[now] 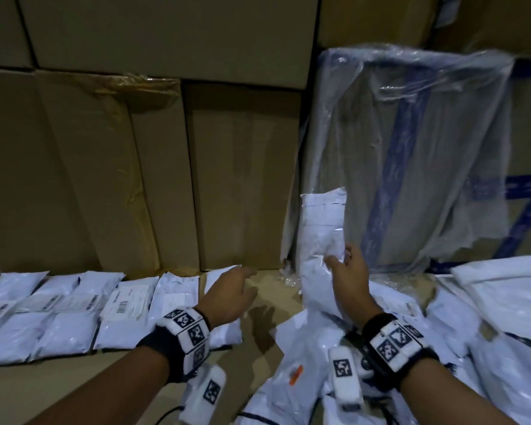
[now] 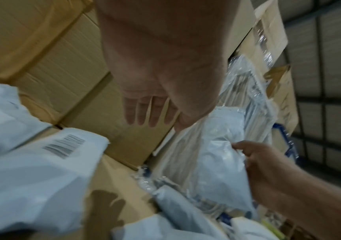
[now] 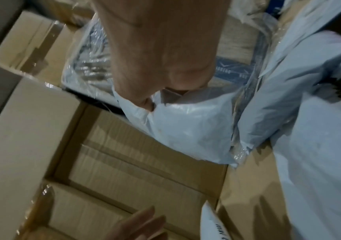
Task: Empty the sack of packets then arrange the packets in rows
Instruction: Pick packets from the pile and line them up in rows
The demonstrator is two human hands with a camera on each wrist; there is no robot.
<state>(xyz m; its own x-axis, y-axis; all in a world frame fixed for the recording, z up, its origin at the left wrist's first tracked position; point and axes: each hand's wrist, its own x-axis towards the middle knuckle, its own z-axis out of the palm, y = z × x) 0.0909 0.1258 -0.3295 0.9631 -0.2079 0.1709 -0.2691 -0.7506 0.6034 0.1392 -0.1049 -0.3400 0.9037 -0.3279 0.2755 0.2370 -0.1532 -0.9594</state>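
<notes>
Big brown boxes [image 1: 166, 148] stand behind flat cardboard [image 1: 267, 302]. White packets [image 1: 59, 308] lie in rows. The right hand [image 1: 348, 277] holds one packet [image 1: 321, 240]; the left hand [image 1: 227, 289] is wide, holding nothing.

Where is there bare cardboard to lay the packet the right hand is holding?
The bare cardboard floor is free between the row of packets, ending under the open left hand, and the loose pile. The right hand holds its packet beside that gap. Right of it is crowded.
</notes>
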